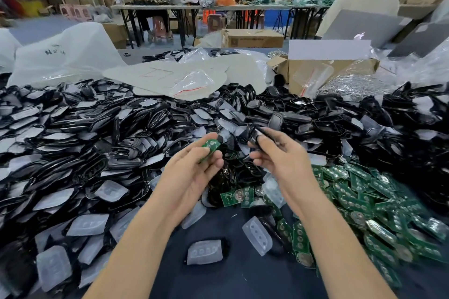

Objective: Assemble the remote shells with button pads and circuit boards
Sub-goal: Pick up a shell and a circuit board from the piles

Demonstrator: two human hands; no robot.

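Two parts are held up above the desk (230, 279), near each other but not touching, so the step in hand looks like seating the board in the shell. The left hand (194, 167) pinches a green circuit board (210, 146) between thumb and curled fingers, one face turned toward the camera; this grip is narrow and closed on the board's lower end. The right hand (279, 153) holds a black shell (258, 137) between thumb and fingertips, its grip likewise closed round the part, which sits tilted. Whether a button pad already lies inside the shell cannot be told. To do this well, I would turn the shell's hollow side toward the board, match the two outlines, and press the board in flat by its edges rather than its contacts. Clear button pads (257, 235) lie on the desk below the hands, loose boards (364, 196) are piled to the right, and black shells (97, 133) are heaped to the left and behind.
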